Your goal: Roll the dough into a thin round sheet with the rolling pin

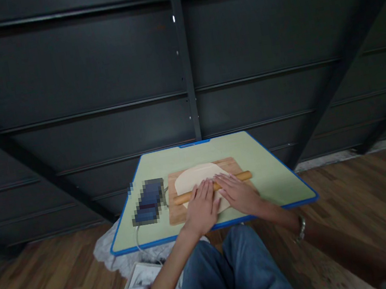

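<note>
A wooden rolling pin lies crosswise on a large, flat round of pale dough. Under the dough is a wooden board, its corners showing around it. My left hand rests flat on the pin left of its middle, fingers stretched forward over it. Just to the right, my right hand lies on the pin the same way, palm down and fingers out. Neither hand is wrapped around the pin. The near part of the dough is partly hidden beneath my hands.
The board is on a light green folding table with a blue rim. A blurred, dark phone-like object lies left of the board, with a pale cable hanging over the edge. Grey cloth is below left. A dark panelled wall stands behind.
</note>
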Motion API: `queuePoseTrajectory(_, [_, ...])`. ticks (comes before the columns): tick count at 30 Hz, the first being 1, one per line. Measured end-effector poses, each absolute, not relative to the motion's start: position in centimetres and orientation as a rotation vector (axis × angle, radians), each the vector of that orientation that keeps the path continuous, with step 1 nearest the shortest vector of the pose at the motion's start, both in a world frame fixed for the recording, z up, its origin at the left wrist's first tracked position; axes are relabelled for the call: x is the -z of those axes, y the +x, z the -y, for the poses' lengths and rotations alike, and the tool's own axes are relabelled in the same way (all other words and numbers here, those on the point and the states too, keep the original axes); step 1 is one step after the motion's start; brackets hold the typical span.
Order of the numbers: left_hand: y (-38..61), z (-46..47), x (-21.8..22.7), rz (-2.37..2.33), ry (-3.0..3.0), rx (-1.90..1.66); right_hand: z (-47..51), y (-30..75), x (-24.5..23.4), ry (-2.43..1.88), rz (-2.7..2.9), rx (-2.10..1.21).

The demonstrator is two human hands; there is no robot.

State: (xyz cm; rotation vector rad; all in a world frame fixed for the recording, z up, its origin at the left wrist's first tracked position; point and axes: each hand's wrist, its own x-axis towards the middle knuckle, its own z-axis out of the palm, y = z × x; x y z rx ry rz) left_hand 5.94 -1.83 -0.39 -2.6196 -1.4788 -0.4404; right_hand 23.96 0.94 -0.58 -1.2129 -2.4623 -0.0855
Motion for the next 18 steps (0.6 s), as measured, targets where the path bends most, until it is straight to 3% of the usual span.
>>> queuePoseTrajectory(8, [5.6, -5.9, 0.1, 1.681, -2.511, 0.443, -7.9, 21.3, -0.3, -1.401, 2.493, 0.169])
queuePoseTrajectory(18, [4.8, -13.0, 0.1, 1.953, -2.489, 0.39, -16.2, 19.2, -0.6, -1.586, 2.485, -0.037])
